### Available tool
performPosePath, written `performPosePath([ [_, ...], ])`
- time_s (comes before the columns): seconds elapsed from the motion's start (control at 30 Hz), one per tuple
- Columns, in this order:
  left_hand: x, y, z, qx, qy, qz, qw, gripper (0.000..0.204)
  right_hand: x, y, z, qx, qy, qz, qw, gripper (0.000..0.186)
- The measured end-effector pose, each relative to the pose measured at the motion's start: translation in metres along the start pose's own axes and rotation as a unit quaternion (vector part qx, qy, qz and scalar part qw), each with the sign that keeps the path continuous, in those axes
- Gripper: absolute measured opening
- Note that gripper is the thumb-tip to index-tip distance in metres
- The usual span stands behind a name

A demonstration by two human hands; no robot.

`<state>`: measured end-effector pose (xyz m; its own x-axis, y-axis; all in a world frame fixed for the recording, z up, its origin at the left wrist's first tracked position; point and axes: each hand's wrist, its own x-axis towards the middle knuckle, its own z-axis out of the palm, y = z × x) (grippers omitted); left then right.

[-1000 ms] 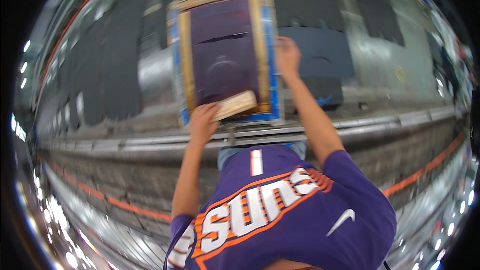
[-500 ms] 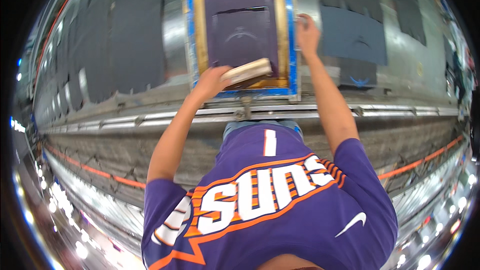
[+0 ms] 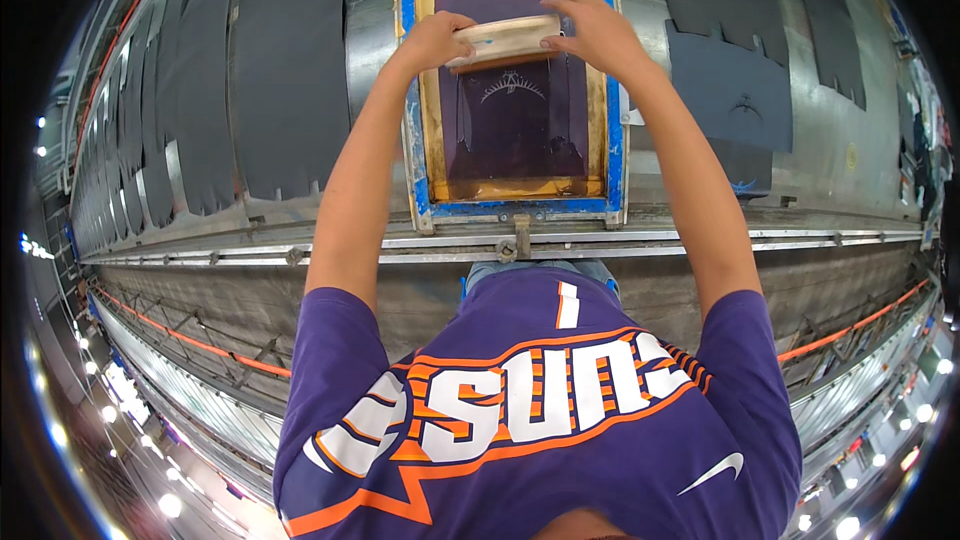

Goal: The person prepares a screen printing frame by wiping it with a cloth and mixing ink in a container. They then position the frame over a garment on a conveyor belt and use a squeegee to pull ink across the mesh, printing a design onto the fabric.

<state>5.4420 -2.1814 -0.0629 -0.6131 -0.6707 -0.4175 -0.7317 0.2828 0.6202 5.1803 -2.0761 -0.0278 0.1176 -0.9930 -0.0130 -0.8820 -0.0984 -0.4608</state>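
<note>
A squeegee (image 3: 508, 39) with a pale wooden handle lies crosswise over the far half of a printing screen (image 3: 617, 155). My left hand (image 3: 436, 42) grips the left end of its handle. At the right end, my right hand (image 3: 598, 32) has its thumb and fingers around the wood. The screen's frame is edged with blue and tan tape. Its mesh (image 3: 510, 130) is dark purple, with a pale arc-shaped design (image 3: 512, 87) just nearer than the squeegee. Dark ink streaks show toward the near end. The squeegee's blade is mostly hidden beneath the handle.
Dark fabric pieces (image 3: 290, 70) lie along the metal table to the left. More lie on the right, including a grey-blue piece (image 3: 730, 90) bearing a small dark print. A metal rail (image 3: 400, 248) with clamps runs along the table's near edge.
The squeegee has moved from the screen's near end to its far half with my left hand on it. My right hand has left the screen's right side and taken the handle's right end.
</note>
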Motion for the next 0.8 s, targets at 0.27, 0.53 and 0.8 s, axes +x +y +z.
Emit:
performPosePath([
  [0.27,-0.107,0.021,0.12,0.069,0.231,0.124,0.963,0.047,-0.124,-0.017,0.075,0.047,0.037,-0.02,0.998,0.034],
  [0.53,-0.115,0.023,0.095,0.033,0.141,0.048,0.988,0.043,-0.112,-0.027,0.038,0.052,-0.028,-0.019,0.998,0.035],
  [0.8,0.006,0.017,0.038,0.06,0.235,0.06,0.968,0.034,0.006,0.026,0.025,0.031,0.034,0.0,0.999,0.035],
])
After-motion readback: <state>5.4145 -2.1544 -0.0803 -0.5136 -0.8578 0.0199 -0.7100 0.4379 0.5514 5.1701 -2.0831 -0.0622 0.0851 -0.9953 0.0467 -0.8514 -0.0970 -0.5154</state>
